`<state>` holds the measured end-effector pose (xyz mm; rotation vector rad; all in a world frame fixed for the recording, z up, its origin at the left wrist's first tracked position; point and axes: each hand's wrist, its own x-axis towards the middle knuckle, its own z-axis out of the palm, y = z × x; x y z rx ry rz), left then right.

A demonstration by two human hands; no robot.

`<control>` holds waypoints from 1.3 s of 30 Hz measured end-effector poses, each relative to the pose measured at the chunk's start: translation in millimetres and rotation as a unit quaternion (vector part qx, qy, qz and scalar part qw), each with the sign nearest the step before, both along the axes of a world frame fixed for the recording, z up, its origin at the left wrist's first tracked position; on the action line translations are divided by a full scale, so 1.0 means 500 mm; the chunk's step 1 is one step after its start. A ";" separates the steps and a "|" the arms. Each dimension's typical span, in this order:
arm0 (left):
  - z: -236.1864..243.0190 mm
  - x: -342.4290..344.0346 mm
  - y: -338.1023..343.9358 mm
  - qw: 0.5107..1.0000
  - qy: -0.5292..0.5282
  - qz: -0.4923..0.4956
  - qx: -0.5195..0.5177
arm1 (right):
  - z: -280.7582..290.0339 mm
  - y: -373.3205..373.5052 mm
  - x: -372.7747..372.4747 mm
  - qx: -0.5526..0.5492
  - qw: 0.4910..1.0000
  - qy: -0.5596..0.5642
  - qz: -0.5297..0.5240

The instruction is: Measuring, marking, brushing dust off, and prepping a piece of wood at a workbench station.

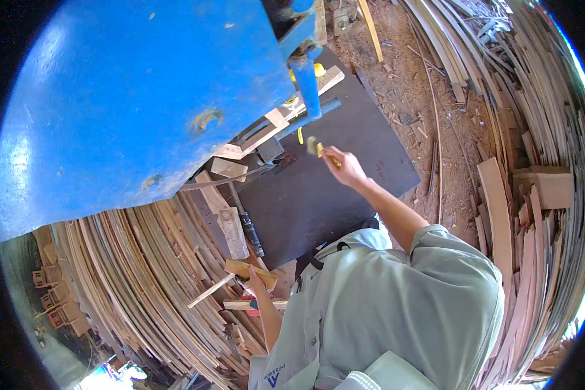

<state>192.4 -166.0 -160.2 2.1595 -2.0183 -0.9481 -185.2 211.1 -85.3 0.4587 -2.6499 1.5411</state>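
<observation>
My right hand point(341, 168) is closed on a small yellow-handled tool point(320, 149), perhaps a brush, with a pale, blurred head, held over a dark board point(338, 201). My left hand point(255, 281), lower down near the board's front-left, grips a yellowish wooden block point(237, 266); a pale thin stick point(208, 292) juts down-left from beside it. A big blue metal machine panel point(143, 97) fills the upper left, with blue pipe fittings point(309, 88) at its right. Under its edge lie pale wooden pieces point(229, 169) and a dark thin strip point(260, 170).
Long stacked wooden strips point(123, 273) fill the lower left, with more stacks point(526, 97) and loose planks point(491, 195) at the right. Shavings and scraps litter the dirt floor point(409, 110). A dark cylindrical fitting point(252, 237) lies along the board's left edge.
</observation>
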 end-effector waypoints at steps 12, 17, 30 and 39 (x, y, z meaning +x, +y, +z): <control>-0.046 0.024 -0.019 0.997 0.036 -0.049 -0.049 | 0.018 -0.059 -0.045 0.050 0.968 -0.118 0.216; -0.076 0.046 -0.042 0.998 0.061 -0.010 0.002 | 0.009 -0.120 -0.011 0.132 0.945 -0.128 0.269; 0.009 -0.005 0.004 0.999 0.037 -0.017 0.010 | -0.034 0.531 -0.153 0.208 0.934 -0.054 -0.285; -0.007 -0.005 0.008 1.000 0.009 -0.029 -0.003 | 0.098 0.397 -0.119 0.094 0.899 -0.428 -0.014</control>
